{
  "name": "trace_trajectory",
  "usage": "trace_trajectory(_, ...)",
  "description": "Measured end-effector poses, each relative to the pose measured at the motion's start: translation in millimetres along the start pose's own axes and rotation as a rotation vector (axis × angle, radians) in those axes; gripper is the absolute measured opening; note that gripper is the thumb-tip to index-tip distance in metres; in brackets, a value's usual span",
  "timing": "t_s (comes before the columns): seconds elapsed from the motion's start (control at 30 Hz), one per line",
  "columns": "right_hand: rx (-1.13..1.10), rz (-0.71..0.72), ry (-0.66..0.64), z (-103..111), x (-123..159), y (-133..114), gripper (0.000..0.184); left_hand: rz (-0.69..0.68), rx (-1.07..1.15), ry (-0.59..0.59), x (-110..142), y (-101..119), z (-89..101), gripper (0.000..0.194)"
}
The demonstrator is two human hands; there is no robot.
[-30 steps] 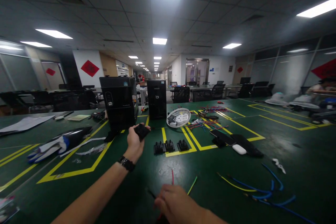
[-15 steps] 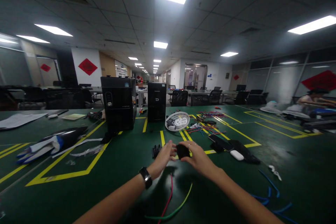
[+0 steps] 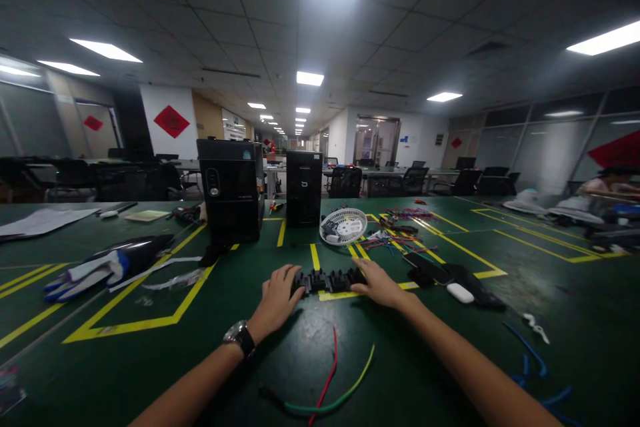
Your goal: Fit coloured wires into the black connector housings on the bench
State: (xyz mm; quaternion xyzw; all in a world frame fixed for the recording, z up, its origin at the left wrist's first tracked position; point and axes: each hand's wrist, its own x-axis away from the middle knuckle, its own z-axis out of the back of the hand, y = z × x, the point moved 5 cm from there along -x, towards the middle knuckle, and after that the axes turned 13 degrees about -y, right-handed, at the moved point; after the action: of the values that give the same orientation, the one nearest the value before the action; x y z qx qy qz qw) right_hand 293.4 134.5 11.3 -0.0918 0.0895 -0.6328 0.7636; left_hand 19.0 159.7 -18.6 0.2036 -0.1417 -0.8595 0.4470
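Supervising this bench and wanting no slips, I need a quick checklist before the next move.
1. Left hand at the left end of the row of black plastic blocks: ok.
2. Right hand at the right end: ok.
3. Firm grip by the fingers of both hands: cannot tell.
4. Neighbouring blocks properly joined: cannot tell, too small and dark.
5. Red wire and green wire clear of the hands: ok, though they cross each other in front.
6. Left wrist bare: not ok, it wears a wristwatch.
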Motion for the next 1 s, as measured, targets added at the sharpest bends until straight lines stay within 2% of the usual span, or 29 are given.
trace_trajectory(0.1,0.039,-0.225,0.11,17.8,23.1,29.3,0.045,0.029,-0.009,0.104,5.7,-5.7,5.6,0.043)
trace_trajectory(0.2,0.068,-0.433,0.167,28.2,54.0,58.5,0.039,-0.012,0.002,0.176,8.9,-2.6,10.0,0.037)
trace_trajectory(0.27,0.069,-0.477,0.166,29.4,67.9,66.1,0.037,-0.087,0.021,0.212,11.2,4.0,14.5,0.033)
trace_trajectory(0.33,0.051,-0.437,0.151,30.0,71.9,62.4,0.033,-0.161,0.088,0.243,13.5,10.8,20.3,0.029)
trace_trajectory(0.4,0.013,-0.351,0.141,33.2,67.1,48.7,0.029,-0.187,0.237,0.265,14.4,15.3,25.9,0.027)
trace_trajectory(0.47,-0.037,-0.257,0.152,39.1,57.4,25.7,0.029,-0.144,0.496,0.258,13.3,18.1,27.4,0.03)
trace_trajectory(0.57,-0.104,-0.111,0.218,43.5,41.9,-27.5,0.034,-0.074,1.04,0.082,10.5,31.6,12.8,0.043)
trace_trajectory(0.67,-0.157,0.065,0.245,29.2,30.4,-94.1,0.043,-0.045,1.535,-0.124,13.0,52.6,-7.7,0.047)
trace_trajectory(0.7,-0.195,0.196,0.244,22.1,28.4,-117.5,0.043,0.01,1.633,-0.129,14.6,54.1,-13.2,0.043)
trace_trajectory(0.73,-0.205,0.319,0.189,13.0,26.7,-138.5,0.043,0.092,1.689,-0.104,16.1,52.1,-18.1,0.039)
trace_trajectory(0.8,-0.222,0.439,0.137,1.2,28.6,-163.6,0.051,0.276,1.704,-0.009,18.6,40.7,-25.2,0.031)
trace_trajectory(0.9,-0.204,0.468,0.132,3.2,50.1,-164.1,0.048,0.389,1.692,0.05,17.9,26.8,-29.0,0.03)
trace_trajectory(1.0,-0.125,0.374,0.111,20.4,95.2,-127.7,0.025,0.367,1.712,-0.006,15.9,28.0,-29.4,0.03)
